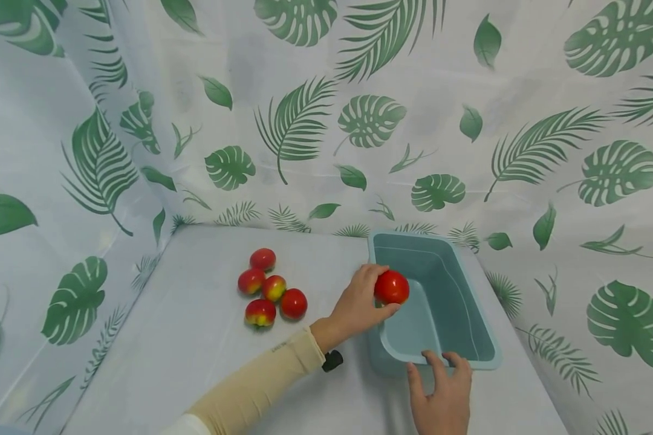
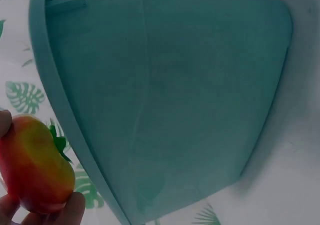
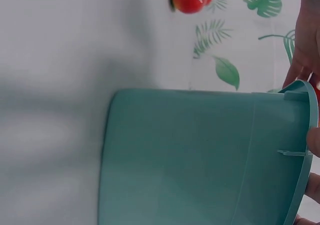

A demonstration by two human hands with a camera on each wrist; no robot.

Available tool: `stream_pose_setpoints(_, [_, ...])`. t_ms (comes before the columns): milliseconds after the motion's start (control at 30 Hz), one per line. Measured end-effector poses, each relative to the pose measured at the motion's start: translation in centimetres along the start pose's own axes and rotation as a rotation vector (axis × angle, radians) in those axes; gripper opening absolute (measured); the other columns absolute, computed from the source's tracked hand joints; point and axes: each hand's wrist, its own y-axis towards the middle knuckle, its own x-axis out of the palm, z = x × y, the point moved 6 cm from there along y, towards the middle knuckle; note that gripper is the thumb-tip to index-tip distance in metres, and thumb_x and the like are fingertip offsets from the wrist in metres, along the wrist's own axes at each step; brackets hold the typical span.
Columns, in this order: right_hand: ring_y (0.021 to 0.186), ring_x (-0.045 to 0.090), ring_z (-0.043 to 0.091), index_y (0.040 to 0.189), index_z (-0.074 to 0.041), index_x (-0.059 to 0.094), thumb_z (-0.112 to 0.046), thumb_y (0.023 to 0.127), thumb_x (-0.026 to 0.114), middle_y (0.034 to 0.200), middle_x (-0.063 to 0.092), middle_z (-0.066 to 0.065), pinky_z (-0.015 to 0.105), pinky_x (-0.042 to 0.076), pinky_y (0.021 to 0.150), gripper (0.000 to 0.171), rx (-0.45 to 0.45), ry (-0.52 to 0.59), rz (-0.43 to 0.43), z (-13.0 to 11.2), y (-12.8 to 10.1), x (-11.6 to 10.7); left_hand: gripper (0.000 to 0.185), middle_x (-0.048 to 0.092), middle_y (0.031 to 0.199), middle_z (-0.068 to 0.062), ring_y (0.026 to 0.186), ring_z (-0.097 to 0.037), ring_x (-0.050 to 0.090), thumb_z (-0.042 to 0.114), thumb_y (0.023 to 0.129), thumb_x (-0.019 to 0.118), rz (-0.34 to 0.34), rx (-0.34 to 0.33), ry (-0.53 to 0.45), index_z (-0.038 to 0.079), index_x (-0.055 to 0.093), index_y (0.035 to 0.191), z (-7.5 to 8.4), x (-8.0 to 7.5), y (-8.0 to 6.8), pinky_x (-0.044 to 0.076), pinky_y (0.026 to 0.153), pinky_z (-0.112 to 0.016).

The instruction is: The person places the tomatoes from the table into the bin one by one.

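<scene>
My left hand (image 1: 359,299) holds a red fruit (image 1: 393,287) over the left rim of a blue-green plastic bin (image 1: 408,326). In the left wrist view this fruit (image 2: 37,165) looks red and yellow with a green leafy top, pinched between thumb and fingers. At the bin's near rim, my right hand (image 1: 443,393) grips the edge, its fingertips over the rim and its thumb on the outer side. The right wrist view shows the bin's outer wall (image 3: 200,155), with fingers (image 3: 313,141) at its rim.
Several red and yellow fruits (image 1: 263,313) lie grouped on the white table (image 1: 196,350), left of the bin. A small black object (image 1: 332,360) shows beneath the left wrist. Leaf-patterned sheeting (image 1: 305,193) stands behind the table and along its sides.
</scene>
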Motion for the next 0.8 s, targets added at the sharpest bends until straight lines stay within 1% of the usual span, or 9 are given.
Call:
stream_pose_setpoints(167, [0.111,0.043,0.044,0.106,0.001,0.065,-0.020,0.076,0.081,0.118,0.046,0.026,0.064,0.043,0.084,0.039,0.005,-0.012,-0.003,-0.1,0.0,0.0,0.068,0.046,0.136,-0.005,0.118,-0.017,0.049,0.031,0.085,0.074,-0.010,0.058,0.030,0.009,0.041,0.140,0.6,0.9,0.3,0.049,0.090,-0.021])
stream_pose_setpoints(267, [0.111,0.043,0.043,0.106,0.000,0.065,-0.020,0.077,0.081,0.118,0.046,0.026,0.064,0.043,0.085,0.039,0.014,-0.016,-0.010,0.0,0.0,0.0,0.069,0.047,0.137,-0.004,0.118,-0.017,0.049,0.032,0.084,0.075,-0.019,0.078,0.050,0.010,0.042,0.140,1.0,1.3,0.7,0.049,0.090,-0.020])
stream_pose_setpoints(467, [0.113,0.043,0.043,0.106,-0.001,0.065,-0.020,0.076,0.081,0.118,0.046,0.025,0.065,0.043,0.085,0.039,0.011,-0.011,-0.012,-0.1,0.0,0.1,0.069,0.046,0.138,-0.004,0.118,-0.016,0.050,0.034,0.085,0.074,-0.051,0.075,0.077,0.010,0.042,0.141,1.3,1.9,1.0,0.049,0.090,-0.020])
stream_pose_setpoints(633, [0.112,0.043,0.044,0.106,-0.001,0.065,-0.019,0.076,0.081,0.117,0.047,0.026,0.067,0.042,0.087,0.039,-0.002,0.001,-0.005,-0.1,-0.1,0.1,0.068,0.047,0.137,-0.004,0.118,-0.016,0.050,0.034,0.085,0.074,-0.054,0.076,0.085,0.009,0.042,0.140,1.1,2.2,1.1,0.049,0.089,-0.020])
stream_pose_setpoints(800, [0.112,0.043,0.044,0.106,-0.001,0.064,-0.020,0.075,0.081,0.117,0.046,0.026,0.066,0.041,0.087,0.039,-0.007,0.003,0.001,0.1,-0.1,0.0,0.069,0.047,0.137,-0.004,0.119,-0.016,0.050,0.034,0.084,0.074,-0.073,0.068,0.095,0.009,0.043,0.141,1.2,2.5,1.2,0.049,0.090,-0.021])
